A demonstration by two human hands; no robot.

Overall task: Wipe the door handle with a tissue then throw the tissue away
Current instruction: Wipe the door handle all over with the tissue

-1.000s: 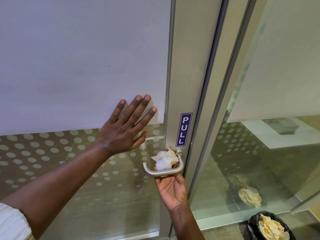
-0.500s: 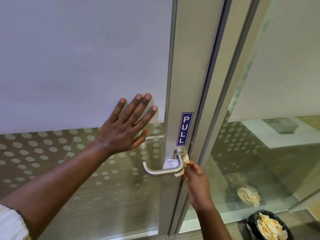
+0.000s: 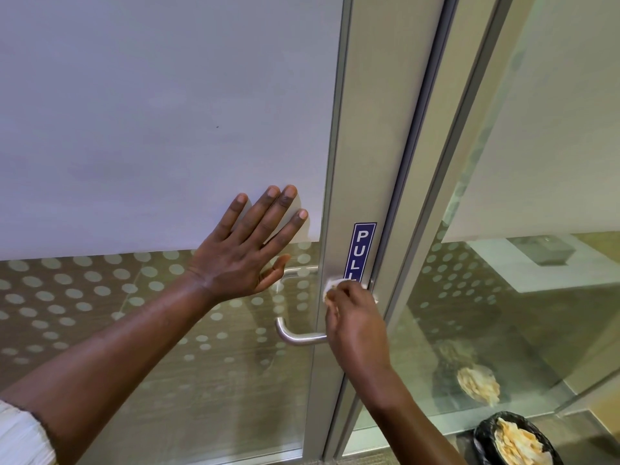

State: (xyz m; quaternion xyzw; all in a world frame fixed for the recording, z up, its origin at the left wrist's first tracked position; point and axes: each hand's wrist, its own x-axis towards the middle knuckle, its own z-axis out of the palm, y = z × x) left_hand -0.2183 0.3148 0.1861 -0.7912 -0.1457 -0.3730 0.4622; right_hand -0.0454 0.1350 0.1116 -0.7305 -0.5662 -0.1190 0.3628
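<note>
Door frame (image 3: 369, 129): blue "PULL" label (image 3: 360, 251), partly hidden.

Brushed matt metal door handle (image 3: 298, 336), crumpled soft paper tissue (image 3: 330, 287), frosted dotted glass door (image 3: 167, 129), glossy black plastic bin liner (image 3: 486, 437)

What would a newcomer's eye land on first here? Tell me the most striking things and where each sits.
First, the two bare hands at centre: the left hand spread flat on the frosted glass door, and the right hand pressing a white tissue against the base of the metal door handle. Just above is a blue PULL sign on the frame, and at bottom right a black-lined bin heaped with used tissues.
</note>
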